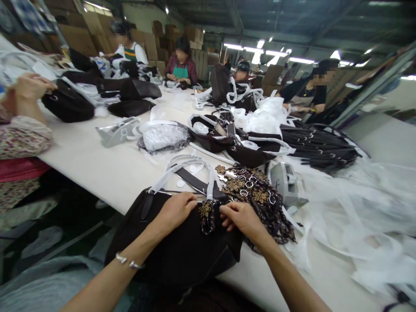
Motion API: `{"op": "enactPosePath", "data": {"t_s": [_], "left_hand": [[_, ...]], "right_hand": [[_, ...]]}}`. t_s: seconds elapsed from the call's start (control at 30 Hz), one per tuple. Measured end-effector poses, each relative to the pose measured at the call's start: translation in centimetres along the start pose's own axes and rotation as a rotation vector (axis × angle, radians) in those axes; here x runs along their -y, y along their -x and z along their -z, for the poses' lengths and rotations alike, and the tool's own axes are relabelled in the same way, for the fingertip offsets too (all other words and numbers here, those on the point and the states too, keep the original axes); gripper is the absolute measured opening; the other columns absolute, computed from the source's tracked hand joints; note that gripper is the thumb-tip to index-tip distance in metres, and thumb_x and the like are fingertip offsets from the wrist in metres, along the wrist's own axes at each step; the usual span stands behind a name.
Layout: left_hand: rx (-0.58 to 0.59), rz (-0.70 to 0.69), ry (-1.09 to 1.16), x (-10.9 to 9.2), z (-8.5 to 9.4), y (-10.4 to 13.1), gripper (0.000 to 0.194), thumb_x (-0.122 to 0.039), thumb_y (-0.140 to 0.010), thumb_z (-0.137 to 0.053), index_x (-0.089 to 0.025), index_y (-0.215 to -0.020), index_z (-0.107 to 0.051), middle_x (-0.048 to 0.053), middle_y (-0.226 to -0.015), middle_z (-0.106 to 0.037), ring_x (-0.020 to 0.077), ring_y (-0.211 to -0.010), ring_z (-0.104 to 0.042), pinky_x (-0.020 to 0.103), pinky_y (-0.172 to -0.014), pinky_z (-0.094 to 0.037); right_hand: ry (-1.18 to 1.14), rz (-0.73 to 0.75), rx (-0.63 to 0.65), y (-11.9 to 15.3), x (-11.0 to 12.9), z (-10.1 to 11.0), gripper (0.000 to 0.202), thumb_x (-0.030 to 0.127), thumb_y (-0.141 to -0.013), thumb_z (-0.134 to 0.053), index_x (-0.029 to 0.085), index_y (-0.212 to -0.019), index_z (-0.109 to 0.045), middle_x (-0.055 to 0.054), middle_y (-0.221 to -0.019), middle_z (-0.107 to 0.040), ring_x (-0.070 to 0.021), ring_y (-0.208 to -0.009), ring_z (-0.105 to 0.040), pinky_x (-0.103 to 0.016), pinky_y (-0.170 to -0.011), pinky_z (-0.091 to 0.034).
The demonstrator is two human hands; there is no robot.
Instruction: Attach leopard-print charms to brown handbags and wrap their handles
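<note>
A black handbag [169,251] lies tilted at the table's near edge, its zipped top facing away from me. Its handles [211,177] are wrapped in white and stand up. From the top edge hangs a flower-shaped leopard-print charm [205,211] with a dark patterned loop. My left hand [175,212] is closed at the bag's top edge, left of the charm, thumb and fingers together. On the charm's other side, my right hand [238,219] pinches the bag's top edge with curled fingers. Whatever lies inside either pinch is hidden.
A heap of similar charms with metal rings [256,195] lies just right of the bag. Beyond are more black bags [247,154], a plastic-wrapped bundle [165,136], black straps [318,145] and white wrapping [364,216]. A co-worker's hand [32,89] holds a bag at left.
</note>
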State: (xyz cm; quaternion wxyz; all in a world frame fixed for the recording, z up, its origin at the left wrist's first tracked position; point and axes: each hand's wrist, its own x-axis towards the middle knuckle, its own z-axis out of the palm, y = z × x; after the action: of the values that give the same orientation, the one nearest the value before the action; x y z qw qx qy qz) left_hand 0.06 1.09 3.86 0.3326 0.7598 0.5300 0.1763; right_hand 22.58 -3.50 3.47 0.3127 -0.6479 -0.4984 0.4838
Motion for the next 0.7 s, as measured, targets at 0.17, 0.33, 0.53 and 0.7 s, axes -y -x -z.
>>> {"op": "enactPosePath", "data": {"t_s": [0.17, 0.33, 0.53, 0.7], "left_hand": [[0.076, -0.104, -0.218, -1.4, -2.6, 0.1, 0.025, -0.031, -0.089, -0.049, -0.019, -0.102, -0.067, 0.011, -0.11, -0.069, 0.0283, -0.11, -0.059, 0.039, -0.097, -0.041], [0.127, -0.095, -0.161, -2.3, -3.6, 0.0, 0.027, -0.036, -0.09, -0.047, -0.019, -0.104, -0.064, 0.009, -0.106, -0.07, 0.0251, -0.103, -0.063, 0.033, -0.091, -0.045], [0.1, 0.074, 0.109, -2.9, -3.5, 0.2, 0.018, -0.032, -0.084, -0.053, -0.018, -0.088, -0.063, 0.01, -0.093, -0.071, 0.0275, -0.094, -0.067, 0.036, -0.085, -0.048], [0.131, 0.173, 0.344, -3.4, -3.4, 0.6, 0.019, -0.03, -0.085, -0.046, -0.017, -0.086, -0.06, 0.006, -0.08, -0.069, 0.0198, -0.07, -0.068, 0.029, -0.062, -0.053]], "right_hand": [[0.361, 0.101, 0.077, -0.7, -0.5, -1.4, 0.031, 0.047, -0.074, -0.068, 0.017, -0.067, -0.068, -0.001, -0.057, -0.065, -0.0145, -0.055, -0.06, -0.022, -0.049, -0.039], [0.392, 0.142, -0.018, -0.5, -0.3, -1.8, 0.006, 0.021, -0.062, -0.07, 0.018, -0.061, -0.064, 0.0, -0.059, -0.065, -0.0148, -0.061, -0.058, -0.024, -0.056, -0.035], [0.186, 0.112, -0.094, -0.1, -0.6, -2.1, 0.009, 0.012, -0.059, -0.065, 0.018, -0.062, -0.059, 0.001, -0.062, -0.062, -0.0145, -0.065, -0.058, -0.024, -0.06, -0.039], [-0.165, 0.03, -0.034, 0.5, 0.7, -1.3, 0.018, 0.014, -0.069, -0.058, 0.02, -0.083, -0.05, 0.003, -0.067, -0.062, -0.0137, -0.061, -0.065, -0.022, -0.054, -0.047]]}}
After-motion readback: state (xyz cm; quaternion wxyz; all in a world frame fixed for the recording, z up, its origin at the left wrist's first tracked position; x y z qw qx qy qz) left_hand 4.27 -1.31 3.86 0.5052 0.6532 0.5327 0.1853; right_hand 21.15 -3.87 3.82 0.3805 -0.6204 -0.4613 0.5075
